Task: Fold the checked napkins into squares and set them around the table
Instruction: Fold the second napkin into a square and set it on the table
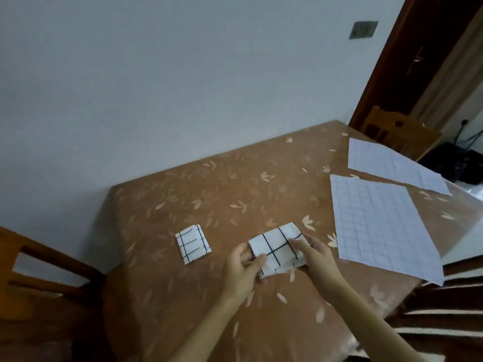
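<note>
Napkin in hand (pixel 278 250): lower centre of the frame, folded small, nearly square, lying on the table (pixel 209 184).
Left hand (pixel 244 267): thumb on top of its left edge, fingers under, pinching it.
Right hand (pixel 312 254): fingers pressing down on its right edge.
Finished napkin (pixel 193 244): just to the left, folded to a square and set down.
Near flat napkin (pixel 379 226): right of frame, still unfolded.
Far flat napkin (pixel 392 163): upper right, also unfolded.
Progress: one folded, one close to done, two to go; placing around the table looks barely started.

1 folded napkin (pixel 193 244), 1 half-folded (pixel 277 249), 2 flat (pixel 381 226)
</note>
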{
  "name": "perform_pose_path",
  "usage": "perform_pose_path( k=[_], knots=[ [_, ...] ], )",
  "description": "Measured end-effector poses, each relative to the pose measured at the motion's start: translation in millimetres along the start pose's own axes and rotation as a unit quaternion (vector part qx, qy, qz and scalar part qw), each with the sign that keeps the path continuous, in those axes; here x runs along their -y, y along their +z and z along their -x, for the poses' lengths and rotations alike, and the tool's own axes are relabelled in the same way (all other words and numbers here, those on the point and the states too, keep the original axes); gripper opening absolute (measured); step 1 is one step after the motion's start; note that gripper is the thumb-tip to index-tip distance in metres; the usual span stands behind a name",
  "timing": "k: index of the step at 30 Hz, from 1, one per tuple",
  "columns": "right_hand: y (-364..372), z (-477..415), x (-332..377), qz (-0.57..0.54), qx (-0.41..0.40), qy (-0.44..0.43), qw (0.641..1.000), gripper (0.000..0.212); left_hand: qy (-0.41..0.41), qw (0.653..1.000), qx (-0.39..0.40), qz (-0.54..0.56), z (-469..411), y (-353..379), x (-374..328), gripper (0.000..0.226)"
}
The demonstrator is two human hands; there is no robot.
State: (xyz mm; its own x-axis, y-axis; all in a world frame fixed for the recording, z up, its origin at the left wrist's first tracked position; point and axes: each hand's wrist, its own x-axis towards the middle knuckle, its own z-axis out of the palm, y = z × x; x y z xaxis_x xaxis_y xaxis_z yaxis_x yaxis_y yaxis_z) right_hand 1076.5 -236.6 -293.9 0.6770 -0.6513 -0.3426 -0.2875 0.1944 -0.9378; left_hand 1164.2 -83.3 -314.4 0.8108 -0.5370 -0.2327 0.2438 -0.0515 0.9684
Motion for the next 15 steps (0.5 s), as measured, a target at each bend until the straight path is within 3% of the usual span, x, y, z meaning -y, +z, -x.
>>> perform_pose_path(
  k=[6,9,12,15],
  knots=[
    [-27,-16,-64,0.066,-0.057,0.097,0.991,0.007,-0.086,0.993,0.042,-0.062,-14,12,74,0.017],
    [-45,-25,-92,0.104,-0.048,0.149,0.982,0.004,-0.100,0.988,0.043,-0.106,-19,17,106,0.012],
    [-58,-21,-113,0.150,-0.017,0.200,0.968,0.027,-0.092,0.983,0.042,-0.156,-28,17,127,0.019],
    [-63,-13,-129,0.252,0.040,0.164,0.953,0.053,-0.036,0.960,0.127,-0.249,-41,19,136,0.032]
  ],
)
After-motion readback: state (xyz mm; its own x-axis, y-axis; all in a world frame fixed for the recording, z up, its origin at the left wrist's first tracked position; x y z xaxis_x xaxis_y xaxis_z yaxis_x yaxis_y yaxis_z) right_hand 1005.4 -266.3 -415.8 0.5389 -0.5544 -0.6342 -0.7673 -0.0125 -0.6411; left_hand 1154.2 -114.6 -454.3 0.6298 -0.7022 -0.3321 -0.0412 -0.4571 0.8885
